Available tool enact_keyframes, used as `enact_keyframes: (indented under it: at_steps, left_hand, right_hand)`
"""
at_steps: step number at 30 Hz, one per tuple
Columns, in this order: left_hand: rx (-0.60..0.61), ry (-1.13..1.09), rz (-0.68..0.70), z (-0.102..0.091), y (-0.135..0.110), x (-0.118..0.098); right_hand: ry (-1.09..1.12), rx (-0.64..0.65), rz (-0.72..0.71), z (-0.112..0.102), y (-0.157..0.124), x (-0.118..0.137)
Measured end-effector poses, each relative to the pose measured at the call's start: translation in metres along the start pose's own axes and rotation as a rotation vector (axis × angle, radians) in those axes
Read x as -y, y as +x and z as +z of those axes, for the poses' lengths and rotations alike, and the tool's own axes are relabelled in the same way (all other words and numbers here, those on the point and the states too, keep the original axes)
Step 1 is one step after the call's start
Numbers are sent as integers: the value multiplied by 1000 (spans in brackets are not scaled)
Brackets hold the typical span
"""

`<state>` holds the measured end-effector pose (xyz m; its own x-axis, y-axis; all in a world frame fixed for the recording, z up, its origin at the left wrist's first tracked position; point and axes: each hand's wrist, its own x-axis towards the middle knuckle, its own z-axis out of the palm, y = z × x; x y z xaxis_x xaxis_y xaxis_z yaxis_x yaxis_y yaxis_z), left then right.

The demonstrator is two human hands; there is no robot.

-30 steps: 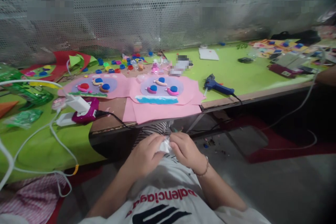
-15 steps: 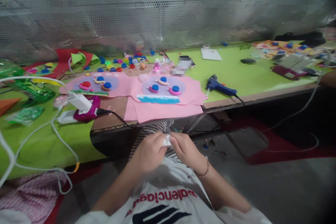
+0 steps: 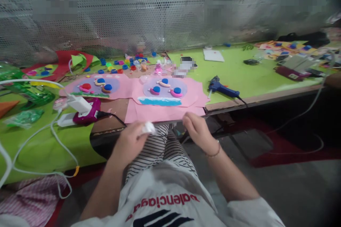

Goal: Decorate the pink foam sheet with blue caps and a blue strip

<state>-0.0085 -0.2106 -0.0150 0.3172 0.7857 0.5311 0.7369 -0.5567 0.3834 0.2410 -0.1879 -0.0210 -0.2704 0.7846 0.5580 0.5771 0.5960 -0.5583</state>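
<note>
My left hand [image 3: 131, 139] is closed round a small white crumpled scrap [image 3: 148, 127], just below the table's front edge. My right hand [image 3: 196, 130] has come away from it and hovers under the pink sheet's overhang; its fingers are curled in and I see nothing in them. Directly ahead on the table lies a pink felt sheet [image 3: 165, 111] bearing a lilac oval with snail shapes topped by blue caps [image 3: 165, 87]. A second such pink picture [image 3: 97, 87] lies to its left.
A blue glue gun [image 3: 221, 88] rests right of the pink sheet, its cord dropping over the edge. A purple glue gun [image 3: 89, 113], a white plug [image 3: 78, 103] and white cables sit at left. Loose coloured bottle caps [image 3: 121, 65] lie behind. Perforated metal wall at back.
My hands were together over my lap working the white scrap; they have parted and risen toward the table edge, the left keeping the scrap, the right moving off to the right.
</note>
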Motion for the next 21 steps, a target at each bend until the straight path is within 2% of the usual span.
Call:
enact_keyframes:
  at_steps: [3, 5, 8, 11, 14, 16, 19, 21]
  left_hand:
    - [-231, 266, -126, -27, 14, 33]
    - [-289, 378, -206, -41, 27, 53]
    - [-255, 464, -289, -47, 45, 77]
    - [-166, 537, -354, -39, 54, 91]
    - [-87, 573, -341, -30, 51, 92]
    - [-142, 567, -331, -24, 46, 84]
    - [-203, 493, -263, -16, 44, 64]
    - [-137, 412, -159, -9, 47, 47]
  right_hand:
    - [-50, 59, -86, -10, 39, -17]
    - [-54, 76, -135, -10, 61, -25]
    - [-56, 115, -150, -4, 87, -32]
    - [-60, 165, -121, 4, 102, -35]
    - [-80, 236, -108, 11, 106, -39]
    - [-111, 286, -105, 15, 104, -40]
    - [-150, 338, -116, 17, 95, -42]
    - [-187, 346, -150, 16, 90, -42]
